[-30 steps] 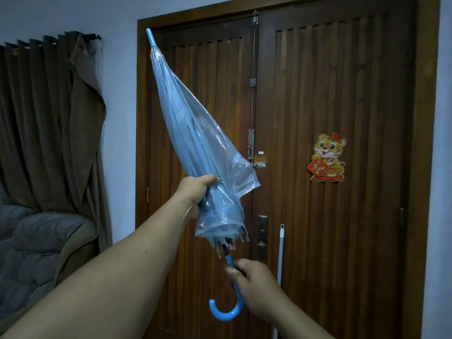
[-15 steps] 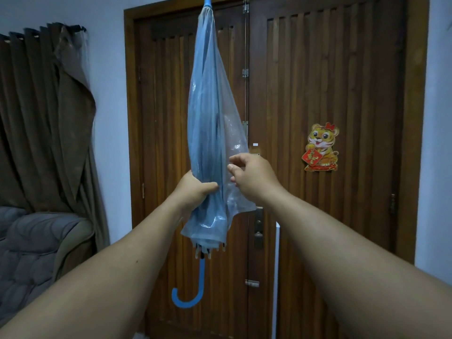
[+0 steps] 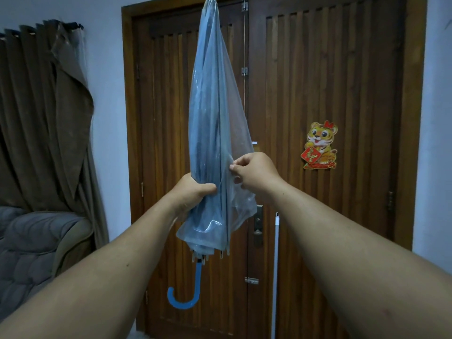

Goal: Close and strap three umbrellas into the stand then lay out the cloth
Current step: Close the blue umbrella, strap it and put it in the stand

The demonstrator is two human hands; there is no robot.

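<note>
- Now upright: blue umbrella (image 3: pixel 215 133), tilted a second ago.
- Left hand (image 3: pixel 193 194) wrapped round the folded canopy.
- Right hand (image 3: pixel 254 172), moved up off the handle (image 3: pixel 188 292), pinching a loose fold, probably gathering for strapping.

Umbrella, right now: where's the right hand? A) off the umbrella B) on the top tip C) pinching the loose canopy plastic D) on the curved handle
C: the right hand pinches a fold of the umbrella canopy beside the left hand, which grips the bundled canopy; the curved handle hangs free below.
</note>
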